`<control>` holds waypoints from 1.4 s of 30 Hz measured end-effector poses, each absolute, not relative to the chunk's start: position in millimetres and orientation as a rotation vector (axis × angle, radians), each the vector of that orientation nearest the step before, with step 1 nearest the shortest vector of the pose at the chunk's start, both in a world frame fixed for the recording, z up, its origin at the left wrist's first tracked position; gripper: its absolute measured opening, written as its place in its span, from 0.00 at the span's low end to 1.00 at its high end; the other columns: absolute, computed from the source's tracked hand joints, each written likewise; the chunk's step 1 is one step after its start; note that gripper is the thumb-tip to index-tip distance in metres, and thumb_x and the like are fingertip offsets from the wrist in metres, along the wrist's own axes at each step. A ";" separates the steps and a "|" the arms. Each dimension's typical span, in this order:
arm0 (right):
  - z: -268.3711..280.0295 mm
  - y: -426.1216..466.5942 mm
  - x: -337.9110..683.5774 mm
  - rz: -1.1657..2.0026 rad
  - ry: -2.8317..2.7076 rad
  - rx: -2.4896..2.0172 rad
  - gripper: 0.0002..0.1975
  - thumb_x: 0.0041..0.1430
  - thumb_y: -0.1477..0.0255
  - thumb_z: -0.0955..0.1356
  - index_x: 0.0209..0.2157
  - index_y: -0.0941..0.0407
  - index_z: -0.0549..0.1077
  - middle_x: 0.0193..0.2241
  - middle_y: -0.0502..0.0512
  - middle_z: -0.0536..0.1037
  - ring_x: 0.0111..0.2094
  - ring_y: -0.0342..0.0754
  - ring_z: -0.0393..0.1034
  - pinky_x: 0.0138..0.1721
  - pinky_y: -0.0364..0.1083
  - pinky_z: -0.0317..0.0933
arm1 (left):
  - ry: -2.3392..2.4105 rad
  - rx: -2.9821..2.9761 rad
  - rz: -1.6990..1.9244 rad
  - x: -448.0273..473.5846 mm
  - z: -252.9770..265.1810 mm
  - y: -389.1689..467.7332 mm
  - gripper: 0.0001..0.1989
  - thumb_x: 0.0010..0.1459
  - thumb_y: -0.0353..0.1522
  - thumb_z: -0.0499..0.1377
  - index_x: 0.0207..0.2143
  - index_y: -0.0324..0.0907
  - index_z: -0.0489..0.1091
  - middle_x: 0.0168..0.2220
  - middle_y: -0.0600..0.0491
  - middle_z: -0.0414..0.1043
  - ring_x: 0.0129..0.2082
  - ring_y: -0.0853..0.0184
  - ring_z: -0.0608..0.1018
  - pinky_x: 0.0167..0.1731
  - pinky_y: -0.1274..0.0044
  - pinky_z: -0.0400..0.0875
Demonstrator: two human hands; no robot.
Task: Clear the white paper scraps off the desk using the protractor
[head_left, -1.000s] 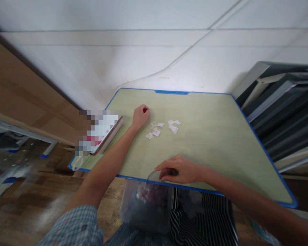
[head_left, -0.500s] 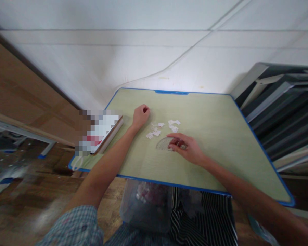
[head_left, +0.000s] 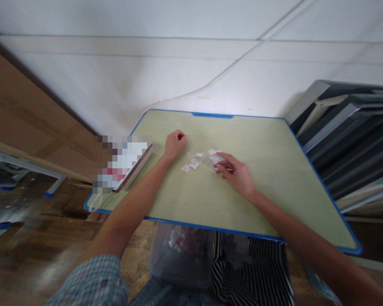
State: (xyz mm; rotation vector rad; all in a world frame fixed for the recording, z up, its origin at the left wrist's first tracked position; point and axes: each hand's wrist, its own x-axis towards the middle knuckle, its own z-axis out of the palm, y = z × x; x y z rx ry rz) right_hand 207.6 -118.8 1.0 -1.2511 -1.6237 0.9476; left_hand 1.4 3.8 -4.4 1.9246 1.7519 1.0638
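Note:
My right hand (head_left: 238, 172) grips a clear half-round protractor (head_left: 208, 160) by its right side, thumb and fingers closed on it. The protractor lies over part of the right cluster of white paper scraps (head_left: 213, 151), which show through and behind it. To its left is another loose cluster of torn-looking paper scraps (head_left: 191, 165). My left hand (head_left: 175, 143) rests on the table in a loose fist, up and left of the scraps. No object shows in its curled fingers.
A pale green table (head_left: 268, 204) with a blue rim stands against a white wall. On its left edge lies a thick book-like item (head_left: 137, 163), partly pixelated. Dark framed panels (head_left: 354, 127) lean at the right. Below the front edge is a clear plastic bin (head_left: 181, 259).
My right hand has carried the protractor up and slightly right, from the bare tabletop onto the right paper cluster. My left hand stays put.

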 end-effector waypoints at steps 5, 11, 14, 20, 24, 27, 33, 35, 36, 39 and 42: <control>-0.9 -118.9 205.2 0.873 -1.666 -1.231 0.22 0.52 0.69 0.64 0.50 0.59 0.65 0.31 0.56 0.76 0.27 0.43 0.72 0.27 0.43 0.70 | 1.753 1.921 1.057 1.4 -3.8 3.6 0.06 0.48 0.30 0.50 0.23 0.40 0.64 0.24 0.54 0.69 0.26 0.71 0.68 0.32 0.77 0.62; -1.5 -119.2 203.4 0.849 -1.797 -1.192 0.21 0.54 0.71 0.63 0.52 0.55 0.64 0.36 0.55 0.77 0.32 0.43 0.72 0.31 0.45 0.71 | 1.743 1.935 1.068 0.8 -5.8 5.2 0.06 0.47 0.29 0.49 0.23 0.40 0.65 0.24 0.54 0.69 0.26 0.71 0.68 0.32 0.77 0.62; -1.1 -119.4 202.5 0.834 -1.826 -1.197 0.20 0.56 0.73 0.62 0.52 0.53 0.64 0.39 0.55 0.76 0.35 0.44 0.72 0.34 0.46 0.71 | 1.739 1.930 1.078 0.6 -6.4 5.8 0.06 0.47 0.30 0.50 0.22 0.40 0.64 0.24 0.54 0.69 0.26 0.71 0.68 0.32 0.77 0.63; 1.6 -120.7 202.2 0.746 -1.938 -1.192 0.19 0.57 0.75 0.60 0.51 0.53 0.64 0.39 0.54 0.77 0.34 0.43 0.72 0.35 0.45 0.70 | 1.754 1.929 1.068 0.4 -6.0 6.0 0.05 0.47 0.29 0.50 0.22 0.41 0.64 0.24 0.54 0.69 0.26 0.71 0.68 0.32 0.77 0.63; 5.8 -122.2 203.6 0.664 -1.994 -1.207 0.19 0.56 0.77 0.59 0.50 0.54 0.66 0.37 0.54 0.77 0.34 0.44 0.72 0.35 0.45 0.69 | 1.761 1.923 1.065 0.5 -6.1 6.2 0.06 0.47 0.29 0.50 0.23 0.40 0.65 0.24 0.54 0.69 0.27 0.70 0.68 0.32 0.77 0.63; 7.3 -123.4 204.7 0.618 -2.022 -1.218 0.19 0.56 0.78 0.59 0.49 0.55 0.67 0.36 0.55 0.78 0.33 0.45 0.72 0.34 0.45 0.68 | 1.766 1.922 1.058 0.5 -6.1 6.5 0.06 0.47 0.30 0.50 0.23 0.40 0.66 0.25 0.53 0.70 0.27 0.70 0.68 0.32 0.77 0.63; 4.4 -125.2 203.1 0.671 -1.897 -1.236 0.18 0.56 0.74 0.61 0.48 0.55 0.68 0.36 0.55 0.77 0.30 0.44 0.72 0.26 0.43 0.69 | 1.764 1.931 1.057 0.2 -5.8 6.3 0.06 0.47 0.29 0.50 0.23 0.40 0.65 0.25 0.53 0.70 0.27 0.70 0.68 0.32 0.77 0.63; 3.3 -125.2 202.0 0.726 -1.829 -1.206 0.16 0.56 0.70 0.61 0.46 0.55 0.70 0.38 0.56 0.76 0.31 0.45 0.72 0.22 0.42 0.69 | 1.766 1.937 1.049 0.2 -5.6 6.0 0.06 0.48 0.29 0.50 0.23 0.40 0.66 0.25 0.53 0.70 0.27 0.70 0.68 0.32 0.77 0.62; 2.9 -125.1 201.7 0.744 -1.817 -1.187 0.16 0.56 0.70 0.62 0.46 0.55 0.71 0.40 0.57 0.75 0.32 0.46 0.72 0.21 0.42 0.69 | 1.764 1.940 1.047 0.3 -5.6 5.9 0.07 0.48 0.29 0.50 0.23 0.40 0.66 0.25 0.53 0.70 0.27 0.70 0.68 0.32 0.77 0.62; 1.4 -124.0 201.6 0.732 -1.894 -1.147 0.19 0.55 0.73 0.62 0.49 0.55 0.68 0.43 0.57 0.73 0.37 0.46 0.71 0.28 0.43 0.71 | 1.757 1.940 1.049 0.5 -5.5 5.7 0.07 0.48 0.30 0.50 0.24 0.39 0.67 0.26 0.53 0.70 0.28 0.70 0.68 0.33 0.77 0.62; 0.6 -122.9 202.4 0.649 -2.061 -1.130 0.23 0.55 0.78 0.59 0.53 0.54 0.64 0.42 0.57 0.73 0.39 0.45 0.70 0.36 0.46 0.69 | 1.755 1.932 1.054 0.7 -5.5 5.8 0.07 0.47 0.29 0.50 0.24 0.39 0.66 0.26 0.52 0.70 0.27 0.70 0.68 0.32 0.77 0.63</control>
